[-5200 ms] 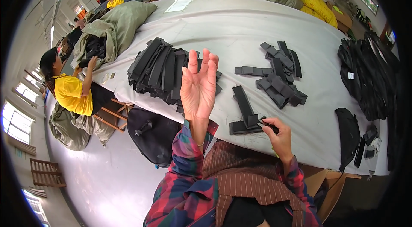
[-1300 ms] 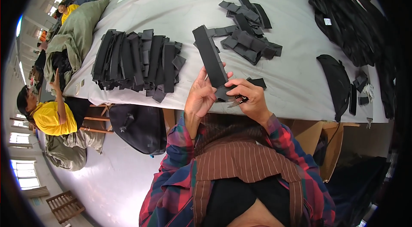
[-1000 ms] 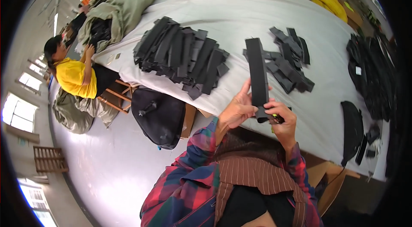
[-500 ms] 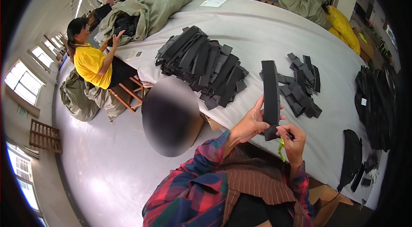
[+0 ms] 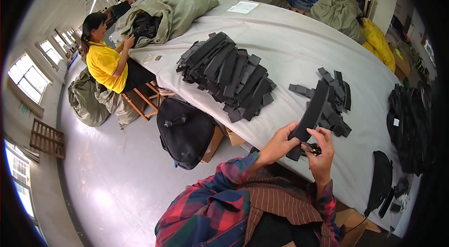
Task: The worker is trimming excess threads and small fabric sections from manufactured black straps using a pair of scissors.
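Note:
Pinched in my left hand (image 5: 279, 145) is a long black fabric strip (image 5: 309, 111), its upper end slanting away to the right over the table. My right hand (image 5: 322, 156) is closed around small thread snips (image 5: 310, 148), their blades against the strip's lower end. Just beyond the strip lies a small loose pile of black strips (image 5: 334, 118). Farther left, a large heap of similar strips (image 5: 229, 74) is stacked in overlapping rows.
The white-covered table (image 5: 280, 32) curves away ahead. Black bags (image 5: 409, 125) lie at its right side, with a dark curved piece (image 5: 380, 181) nearer me. A black backpack (image 5: 182, 130) stands below the left edge. A person in yellow (image 5: 108, 64) sits beyond it, by a green sack (image 5: 173, 13).
The strip has swung from upright to a rightward slant, and my hands are slightly lower. The snips' blades have come into sight at the strip. My view has shifted a little.

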Motion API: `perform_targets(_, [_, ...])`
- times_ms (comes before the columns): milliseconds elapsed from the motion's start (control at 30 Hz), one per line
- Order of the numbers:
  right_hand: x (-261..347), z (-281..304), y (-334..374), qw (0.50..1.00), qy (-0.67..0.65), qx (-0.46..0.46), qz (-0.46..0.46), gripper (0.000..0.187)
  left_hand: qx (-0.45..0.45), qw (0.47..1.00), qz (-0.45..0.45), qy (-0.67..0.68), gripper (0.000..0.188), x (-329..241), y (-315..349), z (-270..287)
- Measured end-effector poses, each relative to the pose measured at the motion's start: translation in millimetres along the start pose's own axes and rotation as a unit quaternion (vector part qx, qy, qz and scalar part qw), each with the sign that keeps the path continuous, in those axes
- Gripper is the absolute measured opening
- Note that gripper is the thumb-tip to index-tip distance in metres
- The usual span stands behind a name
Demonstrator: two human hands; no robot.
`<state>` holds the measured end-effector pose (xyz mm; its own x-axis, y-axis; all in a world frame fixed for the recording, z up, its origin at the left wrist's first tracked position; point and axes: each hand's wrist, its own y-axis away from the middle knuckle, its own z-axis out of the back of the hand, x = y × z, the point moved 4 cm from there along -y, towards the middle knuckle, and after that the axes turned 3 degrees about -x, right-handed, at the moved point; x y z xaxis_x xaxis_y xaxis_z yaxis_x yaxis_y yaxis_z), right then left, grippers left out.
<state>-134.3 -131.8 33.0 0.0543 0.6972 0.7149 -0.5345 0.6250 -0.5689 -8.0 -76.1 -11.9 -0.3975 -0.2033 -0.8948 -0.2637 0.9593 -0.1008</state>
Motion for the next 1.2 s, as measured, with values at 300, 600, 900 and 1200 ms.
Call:
perform_targets(300, [9.8, 1.8, 6.7, 0.996, 0.088, -0.016, 0.028, 0.052, 0.025, 0.996, -0.013, -0.090, 0.029, 0.6, 10.7, 0.7])
perform_targets(600, [-8.4, -4.1, -12.1, 0.997, 0.011, -0.074, 0.003, 0.037, 0.015, 0.998, 0.062, -0.001, 0.037, -13.4, 2.3, 5.5])
perform_targets(900, [-34.5, 7.8, -17.8, 0.956, -0.183, -0.112, -0.200, 0.017, 0.019, 0.992, 0.125, -0.001, 0.036, -6.1, -1.5, -7.3])
perform_targets(1200, [-43.3, 11.5, -19.4, 0.932, -0.250, -0.085, -0.248, 0.017, 0.006, 0.989, 0.133, -0.057, 0.027, 2.3, -4.3, -0.9])
